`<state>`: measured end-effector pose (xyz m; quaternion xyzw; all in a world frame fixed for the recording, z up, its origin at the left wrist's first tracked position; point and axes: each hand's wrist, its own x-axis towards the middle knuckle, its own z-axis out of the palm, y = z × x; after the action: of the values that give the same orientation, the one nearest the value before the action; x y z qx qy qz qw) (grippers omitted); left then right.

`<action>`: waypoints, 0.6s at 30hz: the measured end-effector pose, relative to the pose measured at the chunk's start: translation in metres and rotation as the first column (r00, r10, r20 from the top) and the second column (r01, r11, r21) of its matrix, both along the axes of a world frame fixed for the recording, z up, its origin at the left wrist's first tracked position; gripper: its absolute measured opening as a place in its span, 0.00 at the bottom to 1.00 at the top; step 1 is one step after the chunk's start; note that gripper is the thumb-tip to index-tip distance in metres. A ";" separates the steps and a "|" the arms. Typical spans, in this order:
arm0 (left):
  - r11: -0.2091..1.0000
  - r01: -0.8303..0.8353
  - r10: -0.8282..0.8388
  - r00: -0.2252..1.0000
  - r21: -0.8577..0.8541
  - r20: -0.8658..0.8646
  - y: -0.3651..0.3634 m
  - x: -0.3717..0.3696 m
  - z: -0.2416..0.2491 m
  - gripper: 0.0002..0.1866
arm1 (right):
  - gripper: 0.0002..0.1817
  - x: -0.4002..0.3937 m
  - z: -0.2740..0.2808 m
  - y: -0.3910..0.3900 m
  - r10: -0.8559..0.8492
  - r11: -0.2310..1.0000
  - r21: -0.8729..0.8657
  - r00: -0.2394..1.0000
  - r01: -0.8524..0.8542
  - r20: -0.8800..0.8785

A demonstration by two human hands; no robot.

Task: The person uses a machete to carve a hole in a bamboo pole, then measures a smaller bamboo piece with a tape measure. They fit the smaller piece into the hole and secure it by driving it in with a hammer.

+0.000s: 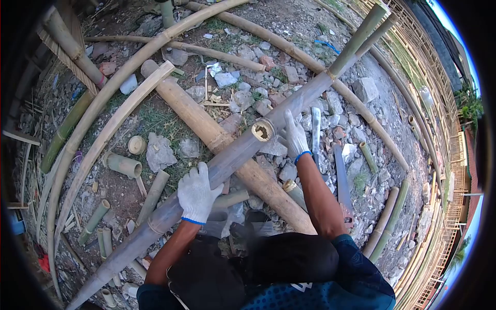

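Note:
A long grey bamboo pole (235, 153) slants from lower left to upper right in front of me. It lies across a thick tan bamboo pole (194, 111). An open hole (262, 130) with a pale, rough rim shows in its upper side. My left hand (196, 194), in a white knit glove, grips the grey pole below the crossing, thumb apart from the fingers. My right hand (294, 137), gloved likewise, holds the pole's near side just past the hole, one finger stretched along it; its other fingers are partly hidden. A long metal blade (316, 132) and a handsaw (341, 173) lie right of it.
Broken stones (161, 152) and rubble cover the ground. Short bamboo offcuts (123, 164) lie at left. Curved bamboo strips (111, 116) arch across the left side. Another bamboo pole (367, 113) crosses at upper right, and a bamboo fence (460, 170) runs along the right edge.

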<state>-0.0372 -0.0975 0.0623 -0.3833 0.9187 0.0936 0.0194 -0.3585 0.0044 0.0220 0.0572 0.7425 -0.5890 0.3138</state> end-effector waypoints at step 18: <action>0.530 -0.011 -0.045 0.998 0.848 0.041 -0.076 0.034 0.025 0.58 | 0.40 0.001 -0.021 -0.041 -0.127 0.990 -0.077 0.977 0.115 -0.170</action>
<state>-0.0033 -0.1736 0.0873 -0.3193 0.7609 0.5158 0.2302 -0.3579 -0.0369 0.0014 0.0402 0.7420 -0.6343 0.2130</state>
